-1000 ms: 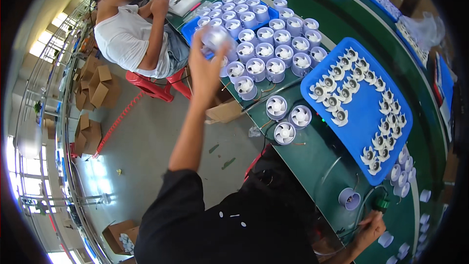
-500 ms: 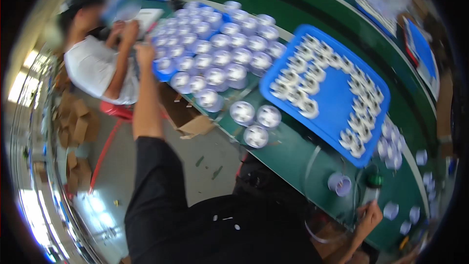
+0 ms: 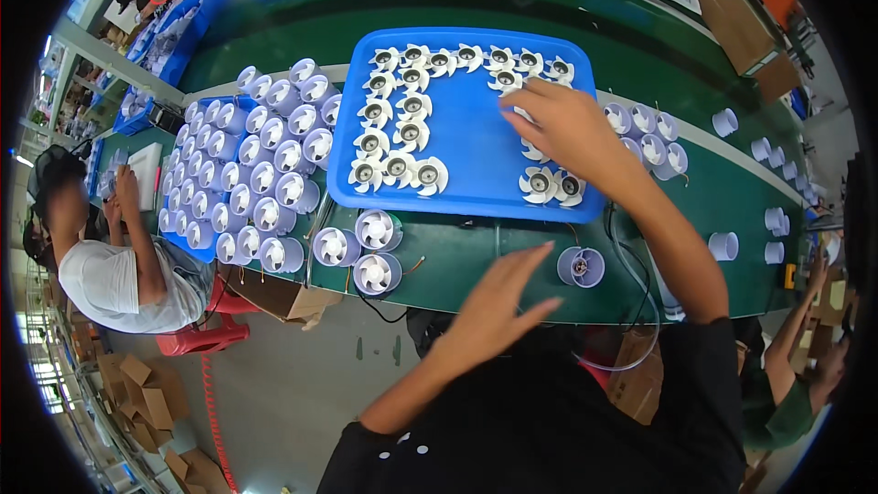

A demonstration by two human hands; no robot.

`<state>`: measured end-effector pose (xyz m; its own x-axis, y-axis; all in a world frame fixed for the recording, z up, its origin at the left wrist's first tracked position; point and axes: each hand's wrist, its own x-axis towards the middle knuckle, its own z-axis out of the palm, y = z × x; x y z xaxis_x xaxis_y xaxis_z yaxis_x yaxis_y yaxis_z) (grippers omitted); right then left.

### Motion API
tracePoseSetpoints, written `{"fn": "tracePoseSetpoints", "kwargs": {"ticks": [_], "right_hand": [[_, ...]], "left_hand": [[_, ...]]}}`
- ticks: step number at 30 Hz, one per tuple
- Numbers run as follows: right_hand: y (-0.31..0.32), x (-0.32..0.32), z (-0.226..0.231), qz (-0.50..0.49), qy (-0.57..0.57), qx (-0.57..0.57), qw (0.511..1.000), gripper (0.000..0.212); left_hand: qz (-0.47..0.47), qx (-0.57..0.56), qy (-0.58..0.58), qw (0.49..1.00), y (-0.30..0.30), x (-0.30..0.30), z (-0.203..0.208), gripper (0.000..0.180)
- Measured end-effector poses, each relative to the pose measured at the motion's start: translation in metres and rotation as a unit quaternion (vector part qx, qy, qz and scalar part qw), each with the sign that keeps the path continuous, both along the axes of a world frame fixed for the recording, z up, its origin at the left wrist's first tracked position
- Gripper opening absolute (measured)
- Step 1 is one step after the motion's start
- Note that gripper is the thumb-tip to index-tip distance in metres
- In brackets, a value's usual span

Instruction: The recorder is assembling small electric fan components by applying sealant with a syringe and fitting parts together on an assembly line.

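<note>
My right hand point(image 3: 572, 133) reaches over the blue tray point(image 3: 476, 201), its fingers apart above the white fan impellers point(image 3: 430, 176) on the tray's right side. A piece of white impeller shows between its fingers and thumb; the hand covers the rest, and I see no firm grip. My left hand point(image 3: 494, 306) hangs over the bench's near edge, fingers spread and holding nothing. Just right of its fingertips, a lilac cylindrical fan housing point(image 3: 581, 267) stands on the green bench, with small parts and a wire inside. Three housings with impellers fitted point(image 3: 377, 273) stand left of that hand.
Many fitted fan housings point(image 3: 274, 217) crowd the bench at left. More housings point(image 3: 722, 245) stand at right. A clear hose point(image 3: 651, 334) loops over the near edge. A seated co-worker point(image 3: 114, 261) is at far left; another person's arm point(image 3: 796, 320) shows at right.
My view has swung to the right. My left hand has come from the far left toward the lone housing, and my right hand has moved from the near right bench to the tray.
</note>
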<state>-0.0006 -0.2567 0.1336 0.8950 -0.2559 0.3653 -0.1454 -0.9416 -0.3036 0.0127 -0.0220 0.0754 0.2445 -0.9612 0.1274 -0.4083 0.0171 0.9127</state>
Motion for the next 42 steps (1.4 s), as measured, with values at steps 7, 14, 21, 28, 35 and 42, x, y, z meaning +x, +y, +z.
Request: {"fn": "tracePoseSetpoints", "kwargs": {"ticks": [7, 14, 21, 28, 35, 42], "right_hand": [[-0.017, 0.064, -0.040, -0.035, 0.086, -0.311, 0.946, 0.007], [0.003, 0.039, -0.033, -0.006, 0.079, -0.364, 0.928, 0.007], [0.020, -0.026, 0.010, 0.274, -0.094, -0.374, 0.881, 0.024], [0.033, -0.049, 0.006, 0.280, -0.127, -0.226, 0.925, 0.024], [0.095, -0.090, -0.017, -0.027, -0.056, 0.618, 0.784, 0.010], [0.109, -0.082, -0.026, -0.068, 0.057, 0.492, 0.866, 0.013]], "left_hand": [[0.010, -0.048, -0.097, 0.994, -0.022, -0.045, -0.019, 0.091], [-0.018, -0.068, -0.106, 0.992, -0.034, -0.050, -0.050, 0.064], [0.005, -0.024, 0.146, 0.989, 0.007, -0.018, -0.012, 0.060], [0.130, -0.067, 0.071, 0.987, 0.021, 0.017, -0.009, 0.061], [0.165, -0.063, 0.002, 0.984, 0.016, 0.025, -0.009, 0.064], [0.126, -0.062, -0.028, 0.990, 0.017, 0.023, -0.017, 0.066]]}}
